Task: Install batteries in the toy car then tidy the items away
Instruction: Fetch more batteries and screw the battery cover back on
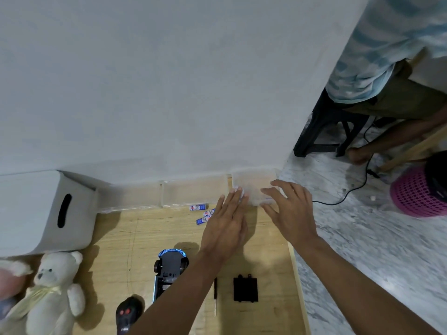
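Lying upside down on worktop (266,262), toy car (170,267), nearer person than both grips. Batteries (204,213) loose just left of left grip (227,221). Left grip and right grip (287,211) flat, fingers straight, holding nothing, fingertips at clear box (254,184) on far edge. Screwdriver (215,296), black cover (245,288) right of car.

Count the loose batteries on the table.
3 batteries: one nearest the clear boxes, one beside the left hand, one lowest. The hand may hide more.
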